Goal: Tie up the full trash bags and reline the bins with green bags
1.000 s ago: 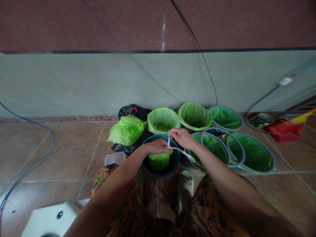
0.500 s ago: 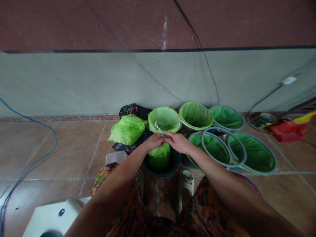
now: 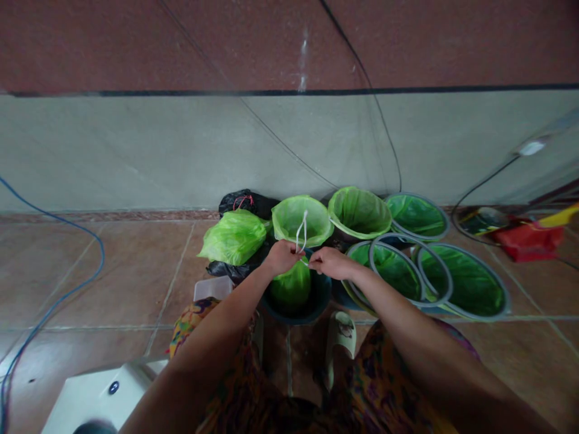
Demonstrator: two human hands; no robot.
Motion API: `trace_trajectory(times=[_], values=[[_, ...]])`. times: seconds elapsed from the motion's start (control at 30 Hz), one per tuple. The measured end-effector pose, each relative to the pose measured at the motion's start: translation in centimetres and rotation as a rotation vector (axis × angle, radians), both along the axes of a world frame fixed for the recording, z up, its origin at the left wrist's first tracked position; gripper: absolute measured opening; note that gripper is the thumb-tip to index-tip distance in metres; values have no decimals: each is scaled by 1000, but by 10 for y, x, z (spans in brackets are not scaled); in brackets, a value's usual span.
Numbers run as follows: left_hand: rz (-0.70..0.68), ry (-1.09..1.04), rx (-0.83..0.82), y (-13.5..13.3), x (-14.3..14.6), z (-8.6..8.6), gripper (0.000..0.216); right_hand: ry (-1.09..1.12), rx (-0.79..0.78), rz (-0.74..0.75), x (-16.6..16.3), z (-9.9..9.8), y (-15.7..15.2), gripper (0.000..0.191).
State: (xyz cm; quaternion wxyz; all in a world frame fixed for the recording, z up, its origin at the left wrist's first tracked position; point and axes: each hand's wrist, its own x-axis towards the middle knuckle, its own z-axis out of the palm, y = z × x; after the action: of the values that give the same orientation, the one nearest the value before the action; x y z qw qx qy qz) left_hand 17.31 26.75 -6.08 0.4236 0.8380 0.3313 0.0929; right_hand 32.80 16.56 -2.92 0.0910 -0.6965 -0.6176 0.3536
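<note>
A light green plastic bag (image 3: 291, 290), gathered at its top, sits inside a dark bin (image 3: 320, 304) between my feet. My left hand (image 3: 284, 256) is closed at the bag's neck, pinching a white drawstring (image 3: 303, 230) whose loop stands up above the fingers. Slightly to the right, my right hand (image 3: 331, 263) is closed on another part of the same string, a short length stretching between the hands. Behind them stands a bin with a green liner (image 3: 284, 220) folded over its rim.
A filled green bag (image 3: 235, 237) lies by a black bag (image 3: 239, 201) on the left. Several green-lined bins stand right, with grey rings (image 3: 446, 274) across them. A clear tub (image 3: 213, 289), white stool-like object (image 3: 99, 395), blue cable (image 3: 58, 220) and red dustpan (image 3: 527, 238) are around.
My hands have moved apart, the right one shifting rightward. The white loop above the left hand has become taller, and a stretch of string now shows between the hands.
</note>
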Motion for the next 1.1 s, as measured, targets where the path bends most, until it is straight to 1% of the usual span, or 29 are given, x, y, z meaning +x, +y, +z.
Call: trace_trajectory(times=[0.07,0.13,0.17,0.23,0.3,0.4,0.47,0.53,0.6,0.67,0.8,0.9,1.0,1.1], values=[[-114,24,159,-3,-1,8,17,-82,26,-31,1,-4,0,20],[-237,26,303,-7,-3,16,19,-118,92,-96,2,-8,1,19],[-286,26,363,-8,-3,20,22,-91,129,-122,2,-10,2,19],[-348,31,457,-11,-4,26,26,55,205,-144,2,-17,5,20],[-364,26,528,-12,-5,31,29,252,269,-147,1,-24,8,19],[-337,-24,615,-11,-6,35,29,480,344,-162,0,-31,12,15],[-313,-53,663,-10,-7,37,30,620,351,-179,-2,-31,14,14],[-292,-76,695,-10,-8,38,32,757,316,-208,-4,-27,14,22],[-267,-115,709,-10,-9,38,34,852,280,-252,-7,-20,12,30],[-237,-176,704,-10,-10,37,33,915,261,-254,-9,-12,11,33],[-167,-303,632,-9,-10,30,30,1003,199,-274,-10,-1,7,39],[-111,-357,557,-8,-9,26,26,1011,167,-345,-8,1,5,41],[-63,-401,486,-8,-9,25,23,1043,138,-426,-5,-1,4,37],[-53,-415,405,-9,-8,27,22,1057,113,-507,-4,-3,3,33]])
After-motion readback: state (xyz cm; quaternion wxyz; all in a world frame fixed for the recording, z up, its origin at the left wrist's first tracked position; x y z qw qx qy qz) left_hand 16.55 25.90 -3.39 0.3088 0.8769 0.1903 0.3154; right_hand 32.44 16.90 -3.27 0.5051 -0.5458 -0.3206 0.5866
